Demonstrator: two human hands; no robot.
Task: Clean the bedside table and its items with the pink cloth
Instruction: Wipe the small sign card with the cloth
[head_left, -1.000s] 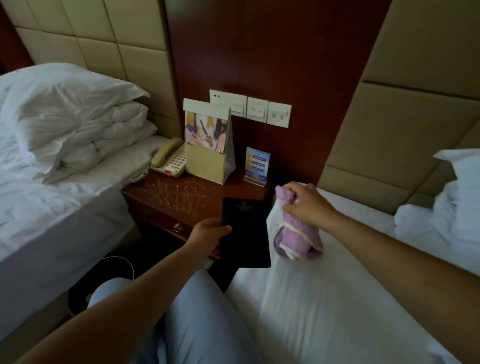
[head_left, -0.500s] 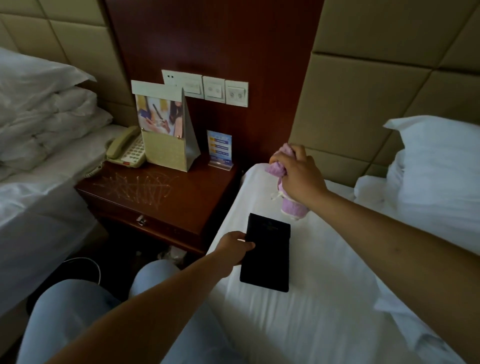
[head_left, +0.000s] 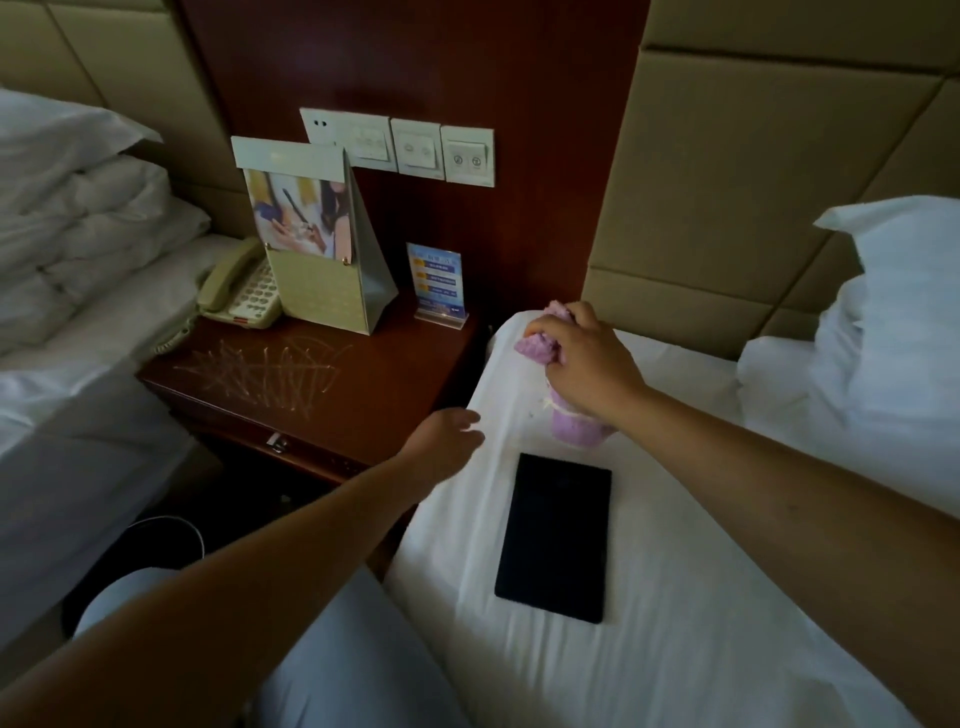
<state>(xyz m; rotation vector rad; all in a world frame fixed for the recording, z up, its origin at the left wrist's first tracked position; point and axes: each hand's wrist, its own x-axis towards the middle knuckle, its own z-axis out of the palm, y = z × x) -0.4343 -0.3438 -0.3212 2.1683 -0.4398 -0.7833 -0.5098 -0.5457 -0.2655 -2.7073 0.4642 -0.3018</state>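
1. Right hand (head_left: 587, 364) grips the pink cloth (head_left: 574, 428) over the bed (head_left: 675, 649).
2. Left hand (head_left: 447, 441), fingers relaxed, holds nothing.
3. Bedside table (head_left: 363, 384) lies left of both hands; the black folder (head_left: 555, 535) lies just below the cloth.

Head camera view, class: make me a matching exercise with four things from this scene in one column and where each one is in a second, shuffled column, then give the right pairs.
Things
1. pink cloth
2. black folder
3. telephone
4. small blue sign

Places
A. flat on the white bed sheet
B. at the back right of the bedside table
C. gripped in the right hand
D. at the back left of the bedside table, beside the standing calendar

Pairs: 1-C, 2-A, 3-D, 4-B
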